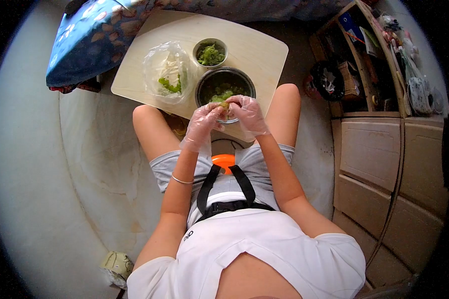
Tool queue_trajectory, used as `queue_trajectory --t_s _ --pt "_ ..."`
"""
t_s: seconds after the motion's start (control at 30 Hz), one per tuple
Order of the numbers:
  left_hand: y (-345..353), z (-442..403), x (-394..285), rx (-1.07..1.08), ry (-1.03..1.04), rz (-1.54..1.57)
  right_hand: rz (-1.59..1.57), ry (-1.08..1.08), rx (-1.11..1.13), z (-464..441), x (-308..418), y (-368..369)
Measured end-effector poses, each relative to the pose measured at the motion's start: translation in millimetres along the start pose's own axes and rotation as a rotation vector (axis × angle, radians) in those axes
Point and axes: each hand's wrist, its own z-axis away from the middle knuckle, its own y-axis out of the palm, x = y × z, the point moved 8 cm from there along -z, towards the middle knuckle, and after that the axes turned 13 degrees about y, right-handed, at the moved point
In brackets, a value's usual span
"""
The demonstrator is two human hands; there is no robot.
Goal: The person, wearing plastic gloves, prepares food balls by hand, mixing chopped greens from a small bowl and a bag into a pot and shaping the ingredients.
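Arms: I see both bend inward.
Hands: the left hand (pixel 202 124) and right hand (pixel 248 114), in clear gloves, pinch a green piece (pixel 224 105) together.
Pot (pixel 208 81): leafy greens (pixel 223 93) inside.
Bag (pixel 153 74): white and green food (pixel 171 84).
Bowl (pixel 225 52): chopped greens (pixel 210 55).
Green piece: over the pot's near side.

Cream table (pixel 257 55), 3 things on it: plastic bag (pixel 154 72) toward the near left corner, small bowl (pixel 226 53) mid-table, bigger bowl (pixel 226 74) by the near edge.
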Motion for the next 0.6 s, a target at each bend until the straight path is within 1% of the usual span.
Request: queue_trajectory --t_s 0.03,0.1,0.2,0.3,0.43,0.5,0.57,0.6 --pt "-0.3 -0.1 1.2 0.0 -0.013 0.032 0.0 0.0 -0.001 -0.7 -0.7 -1.2" --pt "0.2 0.2 0.6 0.001 -0.027 0.063 -0.107 0.06 0.049 -3.8 -7.7 -2.0" --pt "-0.1 1.4 -0.9 -0.008 -0.056 0.1 -0.199 0.087 0.071 -5.4 -12.2 -2.9" --pt "-1.2 1.0 2.4 -0.002 -0.074 0.153 -0.224 0.152 0.101 -6.6 -17.4 -2.1" --pt "-3.4 1.0 5.3 -0.001 -0.066 0.171 -0.217 0.128 0.087 -11.0 -22.2 -5.8" --pt "-4.8 0.4 6.4 -0.003 -0.059 0.169 -0.32 0.136 0.074 -12.2 -24.2 -10.3" --pt "-8.9 -1.9 5.7 -0.019 -0.03 0.069 -0.328 0.143 0.039 -13.0 -25.6 -14.6" --pt "-9.3 -2.7 7.4 -0.019 -0.03 0.07 -0.337 0.15 0.003 -13.4 -27.5 -18.7"
